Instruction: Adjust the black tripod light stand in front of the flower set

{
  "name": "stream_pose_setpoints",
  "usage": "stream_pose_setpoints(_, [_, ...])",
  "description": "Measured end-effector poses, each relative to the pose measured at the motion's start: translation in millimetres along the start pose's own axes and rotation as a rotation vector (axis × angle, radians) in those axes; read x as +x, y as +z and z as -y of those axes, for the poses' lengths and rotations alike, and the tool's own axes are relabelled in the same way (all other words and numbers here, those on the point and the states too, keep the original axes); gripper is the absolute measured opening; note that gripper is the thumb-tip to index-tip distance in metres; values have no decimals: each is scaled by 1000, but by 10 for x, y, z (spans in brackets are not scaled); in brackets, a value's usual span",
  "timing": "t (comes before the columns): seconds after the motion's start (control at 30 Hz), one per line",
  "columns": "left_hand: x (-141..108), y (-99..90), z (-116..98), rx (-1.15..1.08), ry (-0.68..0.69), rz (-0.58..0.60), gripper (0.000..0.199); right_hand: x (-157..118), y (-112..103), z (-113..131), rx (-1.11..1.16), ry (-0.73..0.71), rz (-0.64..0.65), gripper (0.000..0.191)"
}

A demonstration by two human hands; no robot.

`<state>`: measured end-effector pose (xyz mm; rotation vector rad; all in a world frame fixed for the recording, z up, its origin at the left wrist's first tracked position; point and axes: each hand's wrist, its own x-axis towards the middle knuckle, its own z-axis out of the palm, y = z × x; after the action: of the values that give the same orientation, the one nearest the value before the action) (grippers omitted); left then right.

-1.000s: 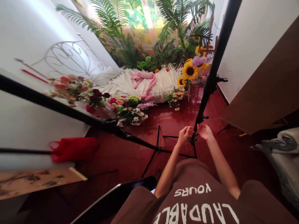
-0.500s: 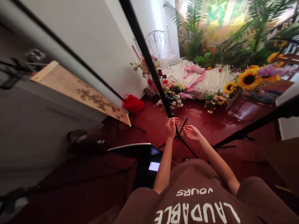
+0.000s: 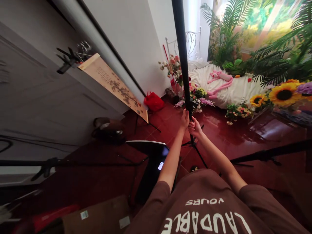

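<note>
A: Starting at the left of the frame, what could you catch?

B: The long, thin black horizontal bar [image 3: 95,163]; swing round that way and you might knock it. Nearer the lower centre, a small rectangular lit white screen [image 3: 161,166], probably a phone, shows on the glossy black panel [image 3: 148,183] just beside your left forearm. A dropped elbow could nudge it.

A: And your hands, at the centre?

B: Your left hand [image 3: 185,119] has its fingers closed against the left side of the tall black cylindrical pole [image 3: 184,65], some hidden behind it. Your right hand [image 3: 195,127] has its fingers curled in on the other side, slightly lower. Both appear to have hold of it; how tightly, you can't tell from here.

A: So what's the danger there?

B: The pole runs from the top edge down to the centre. If the black clamp-like fitting [image 3: 192,104] just above your fingers is loose, the upper tube could slide and pinch you. Tip it, and it might hit the mixed artificial flowers [image 3: 206,102] behind.

A: Anything further right?

B: The slanting black stand [image 3: 270,150] at lower right: step back carelessly and you could trip on it.
</note>
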<state>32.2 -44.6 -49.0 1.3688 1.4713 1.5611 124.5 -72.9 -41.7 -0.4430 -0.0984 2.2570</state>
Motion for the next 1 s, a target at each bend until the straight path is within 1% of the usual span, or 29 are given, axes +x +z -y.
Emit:
stream_pose_setpoints(0.07, [42, 20, -8, -8, -10, -1, 75, 20, -25, -5, -39, -36, -5, 50])
stream_pose_setpoints(0.13, [68, 31, -11, -21, -20, 1, 76, 51, -49, -3, -124, -74, -19, 48])
stream_pose_setpoints(0.2, [75, 35, -4, -42, -37, 13, 77, 91, -78, 2, -294, -149, -53, 43])
stream_pose_setpoints(0.3, [65, 22, 21, -80, -72, 64, 77, 125, -126, 30, -544, -268, -107, 32])
stream_pose_setpoints(0.4, [77, -15, 49, -76, -22, 98, 74, 83, -153, 126, -738, -281, -111, 30])
stream_pose_setpoints(0.43, [89, -30, 58, -64, 11, 104, 73, 53, -149, 177, -848, -276, -106, 30])
stream_pose_setpoints(0.5, [118, -57, 75, -48, 55, 122, 70, -12, -115, 293, -1144, -282, -86, 28])
stream_pose_setpoints(0.57, [141, -77, 94, -46, 62, 143, 67, -69, -54, 402, -1508, -356, -82, 21])
stream_pose_setpoints(0.67, [148, -82, 129, -50, 48, 157, 62, -128, 44, 488, -2070, -537, -157, 11])
stream_pose_setpoints(0.73, [142, -67, 149, -40, 51, 139, 60, -162, 87, 485, -2300, -608, -237, 9])
stream_pose_setpoints(0.8, [140, -36, 151, -15, 68, 84, 61, -205, 108, 452, -2376, -642, -291, 9])
stream_pose_setpoints(0.87, [152, 7, 116, 14, 88, 4, 63, -258, 118, 414, -2374, -685, -320, 9])
stream_pose_setpoints(0.93, [177, 50, 37, 26, 93, -65, 65, -314, 132, 387, -2350, -733, -329, 13])
stream_pose_setpoints(1.0, [212, 83, -85, 16, 100, -98, 63, -365, 154, 375, -2318, -760, -326, 18])
